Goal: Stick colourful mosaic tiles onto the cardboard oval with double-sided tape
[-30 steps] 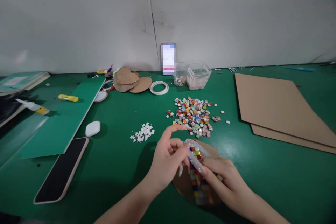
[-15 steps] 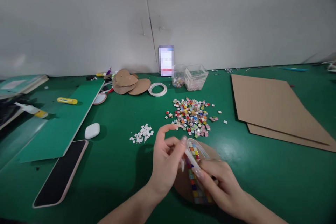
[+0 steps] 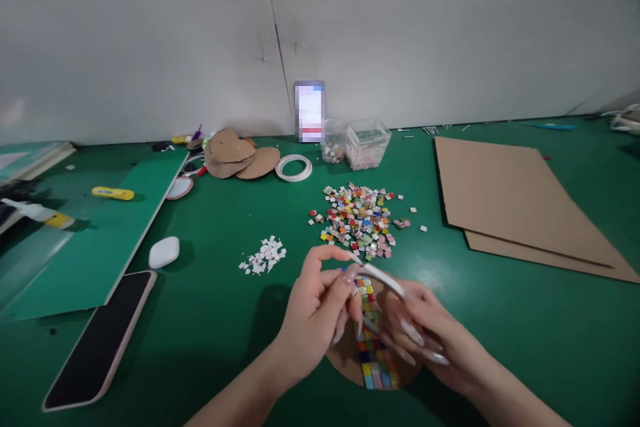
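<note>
My left hand [image 3: 315, 307] pinches one end of a white strip [image 3: 383, 278] between thumb and fingers. The strip's other end is gripped by my right hand [image 3: 425, 323], whose fingers are partly blurred. Both hands are above a round brown cardboard piece [image 3: 345, 360] on the green table. Rows of small coloured square tiles [image 3: 377, 370] cover the middle of this piece, and the hands hide part of them. Beyond my hands lies a heap of loose coloured tiles [image 3: 360, 220]. Small white paper bits [image 3: 263, 255] are to the left.
A coil of white strip [image 3: 294, 168], cardboard discs [image 3: 227, 155] and two clear containers [image 3: 367, 145] stand at the back. Brown cardboard sheets [image 3: 515, 193] lie right. A dark phone [image 3: 100, 343], white case [image 3: 164, 252] and yellow cutter [image 3: 113, 193] are left.
My right hand has turned and shifted a little right. The white strip's loop is gone from view; the strip now stretches between both hands. More of the tiled rows shows. The camera view has shifted slightly.
</note>
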Available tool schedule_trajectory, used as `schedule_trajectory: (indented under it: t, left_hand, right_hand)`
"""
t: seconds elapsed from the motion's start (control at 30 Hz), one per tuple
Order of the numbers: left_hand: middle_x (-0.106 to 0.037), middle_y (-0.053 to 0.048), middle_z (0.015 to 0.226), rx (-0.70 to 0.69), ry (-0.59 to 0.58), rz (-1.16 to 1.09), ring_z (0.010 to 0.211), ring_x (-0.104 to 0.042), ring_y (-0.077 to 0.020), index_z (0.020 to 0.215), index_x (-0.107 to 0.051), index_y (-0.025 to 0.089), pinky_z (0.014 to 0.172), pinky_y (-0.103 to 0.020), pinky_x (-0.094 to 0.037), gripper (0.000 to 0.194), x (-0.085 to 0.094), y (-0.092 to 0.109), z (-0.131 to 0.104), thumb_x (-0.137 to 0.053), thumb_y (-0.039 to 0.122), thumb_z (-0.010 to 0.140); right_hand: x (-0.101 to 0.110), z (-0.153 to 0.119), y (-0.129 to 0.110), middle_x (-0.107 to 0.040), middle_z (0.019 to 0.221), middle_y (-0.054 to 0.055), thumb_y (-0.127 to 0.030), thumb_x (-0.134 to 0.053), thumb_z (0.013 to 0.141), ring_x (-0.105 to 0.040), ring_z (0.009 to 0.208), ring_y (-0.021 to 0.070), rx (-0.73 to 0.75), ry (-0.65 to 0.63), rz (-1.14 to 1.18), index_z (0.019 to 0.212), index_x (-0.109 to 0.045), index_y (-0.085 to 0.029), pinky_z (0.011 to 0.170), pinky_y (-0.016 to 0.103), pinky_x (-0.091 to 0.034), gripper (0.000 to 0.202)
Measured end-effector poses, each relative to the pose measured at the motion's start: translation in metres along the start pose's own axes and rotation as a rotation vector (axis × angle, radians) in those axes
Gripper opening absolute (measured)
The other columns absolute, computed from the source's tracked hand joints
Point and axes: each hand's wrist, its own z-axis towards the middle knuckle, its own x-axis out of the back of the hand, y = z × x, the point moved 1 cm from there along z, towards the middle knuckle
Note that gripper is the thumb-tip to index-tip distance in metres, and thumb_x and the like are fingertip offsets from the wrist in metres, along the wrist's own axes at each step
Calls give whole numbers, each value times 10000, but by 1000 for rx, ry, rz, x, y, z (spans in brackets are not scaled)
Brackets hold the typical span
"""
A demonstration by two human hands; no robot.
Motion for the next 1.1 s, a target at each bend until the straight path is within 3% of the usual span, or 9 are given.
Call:
schedule_trajectory:
  t: [0.1,0.23,0.37,0.47,0.6,0.8,0.97,1.1]
  left_hand:
    - [-494,85,514,0,-15,43,369,-366,-27,971,-372,234,384,-141,-278,134,1,-1,-1,-429,328,895]
    - [-497,64,522,-14,-100,150,464,-474,-65,1027,-410,224,473,-174,-374,164,-3,-2,-5,-443,306,888]
    - [-511,49,524,2,-145,222,466,-500,-103,1129,-402,225,489,-222,-412,254,-4,-8,-10,-434,292,886]
    - [-557,27,576,-49,-173,314,452,-497,-114,1178,-389,243,452,-235,-394,303,-1,-11,-11,-437,263,879]
    - [-620,-3,651,-114,-191,417,551,-560,-146,1206,-389,251,528,-266,-420,364,-1,-9,-10,-477,238,854]
    - [-522,47,551,-38,-89,375,479,-478,-120,1208,-380,226,482,-238,-376,486,-5,-1,-5,-593,310,780]
    - [-437,88,532,-73,0,335,453,-416,-82,997,-376,240,453,-193,-334,343,-6,-11,-5,-622,285,762]
    - [-436,69,576,-241,76,442,469,-426,-78,847,-354,236,460,-184,-339,144,-2,-12,-10,-497,223,841]
  right_hand:
    - [-4,3,1,-249,321,-133,-348,-575,806,-124,256,2,-181,-98,102,606,-559,-129,342,164,-208,297]
    - [-2,5,7,-214,288,-138,-395,-549,803,-120,228,3,-278,-132,255,511,-503,-138,314,154,-229,392]
    - [-1,5,9,-242,306,-136,-407,-545,795,-98,235,5,-370,-164,285,544,-513,-139,278,143,-188,368]
    - [-2,4,7,-274,319,-130,-394,-583,777,-114,243,2,-376,-157,194,591,-543,-127,270,139,-162,328]
    - [-3,2,6,-279,333,-132,-396,-662,716,-102,261,-10,-365,-121,154,589,-531,-129,267,132,-95,324]
    - [-5,0,4,-288,364,-126,-433,-594,776,-141,263,-4,-340,-219,143,624,-531,-141,286,133,-169,335]
    - [-4,0,5,-280,385,-127,-459,-603,760,-121,281,2,-293,-122,81,632,-496,-151,283,151,-118,351]
    - [-4,1,5,-260,390,-119,-537,-588,735,-153,312,16,-221,-17,11,598,-458,-166,312,163,-138,417]
